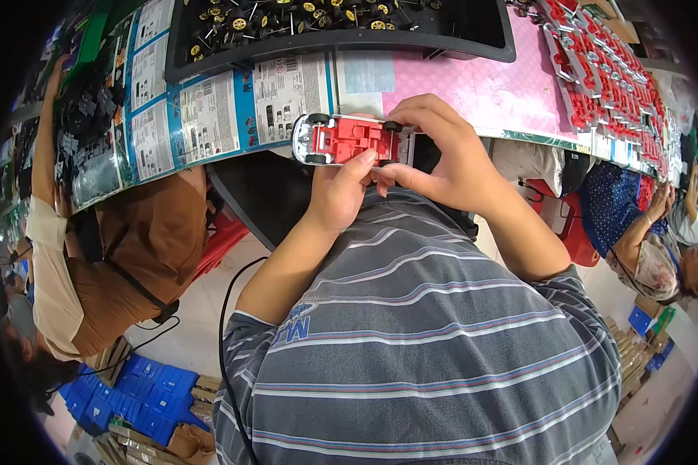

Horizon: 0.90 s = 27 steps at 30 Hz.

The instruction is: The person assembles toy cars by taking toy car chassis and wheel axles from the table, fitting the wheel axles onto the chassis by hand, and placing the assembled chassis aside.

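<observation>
A toy car (349, 139) is held just off the table's near edge, its red underside with black wheels facing up and a silver-white body showing around it. My left hand (341, 186) grips it from below, with the thumb lying on the red underside. My right hand (442, 151) closes on the car's right end, fingers over the far rear wheel and thumb at the near side. The fingers beneath the car are hidden.
Beyond the car, a black tray (341, 50) holds several wheel-and-axle sets. Printed card sheets (209, 112) cover the table at left, a pink sheet (473, 89) at right. Rows of red-and-white toy parts (605, 85) lie far right. Co-workers sit on both sides.
</observation>
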{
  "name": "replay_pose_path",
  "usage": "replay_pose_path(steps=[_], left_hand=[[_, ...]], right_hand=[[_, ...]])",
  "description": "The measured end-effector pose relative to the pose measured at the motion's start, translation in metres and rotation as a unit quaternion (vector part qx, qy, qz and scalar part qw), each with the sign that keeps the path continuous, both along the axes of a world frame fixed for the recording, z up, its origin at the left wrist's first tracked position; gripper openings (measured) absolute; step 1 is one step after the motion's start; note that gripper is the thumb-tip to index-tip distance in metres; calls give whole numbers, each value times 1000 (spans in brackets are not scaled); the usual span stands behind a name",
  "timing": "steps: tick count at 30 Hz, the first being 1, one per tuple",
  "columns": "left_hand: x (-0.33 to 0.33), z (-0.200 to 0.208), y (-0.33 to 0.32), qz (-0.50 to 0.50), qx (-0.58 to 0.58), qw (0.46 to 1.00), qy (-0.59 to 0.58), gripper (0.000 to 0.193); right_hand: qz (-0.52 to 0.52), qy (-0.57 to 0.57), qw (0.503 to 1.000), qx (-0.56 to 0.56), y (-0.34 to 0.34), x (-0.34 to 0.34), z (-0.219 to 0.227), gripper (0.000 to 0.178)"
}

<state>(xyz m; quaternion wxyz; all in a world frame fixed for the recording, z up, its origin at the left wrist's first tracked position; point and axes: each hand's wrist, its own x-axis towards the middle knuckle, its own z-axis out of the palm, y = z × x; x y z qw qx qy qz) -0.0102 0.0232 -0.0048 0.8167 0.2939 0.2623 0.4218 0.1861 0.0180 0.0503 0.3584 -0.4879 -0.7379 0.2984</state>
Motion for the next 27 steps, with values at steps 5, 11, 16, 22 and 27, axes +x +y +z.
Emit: replay_pose_path(steps=[5,11,16,22,27], left_hand=[[1,0,0,-5,7,999,43,52],[2,0,2,15,-27,999,-11,43],[-2,-5,5,18,-15,1000,0,43],[-1,-10,2,0,-20,1000,13,41],[0,-7,2,-10,-19,1000,23,39]], right_hand=[[2,-8,1000,6,-1,0,-2,52],[-32,23,999,19,15,15,15,49],[-177,-216,933,225,84,67,40,44],[-103,-165,977,92,143,74,38,35],[-85,-201,975,31,180,42,17,34]])
